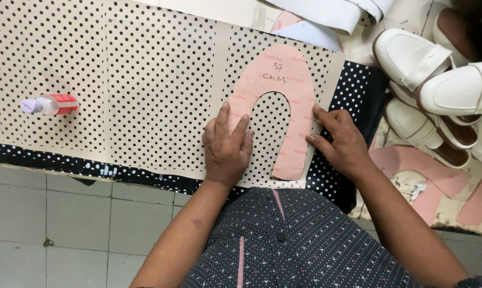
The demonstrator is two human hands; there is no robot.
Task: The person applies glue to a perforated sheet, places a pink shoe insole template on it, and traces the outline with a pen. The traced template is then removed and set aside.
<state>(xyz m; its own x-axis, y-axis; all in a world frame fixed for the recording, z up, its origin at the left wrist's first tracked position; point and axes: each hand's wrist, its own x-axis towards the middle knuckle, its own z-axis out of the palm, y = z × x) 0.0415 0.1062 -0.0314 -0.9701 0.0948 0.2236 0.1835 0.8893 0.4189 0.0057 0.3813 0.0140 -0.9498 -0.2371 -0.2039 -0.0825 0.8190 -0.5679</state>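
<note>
A pink U-shaped paper pattern [291, 80] lies flat on cream material with black polka dots [145, 80]. My left hand [227, 149] presses palm-down on the pattern's left leg, fingers spread. My right hand [339, 141] rests at the outer edge of the pattern's right leg, its fingers pinched around something thin that is mostly hidden. Handwriting marks the top of the pattern.
A small clear bottle with a red label [51, 104] lies on the dotted sheet at the left. Several white shoes [438, 80] are piled at the right, above more pink pattern pieces [427, 176]. Black dotted material [353, 85] sits under the cream sheet. Grey floor tiles [65, 224] show below.
</note>
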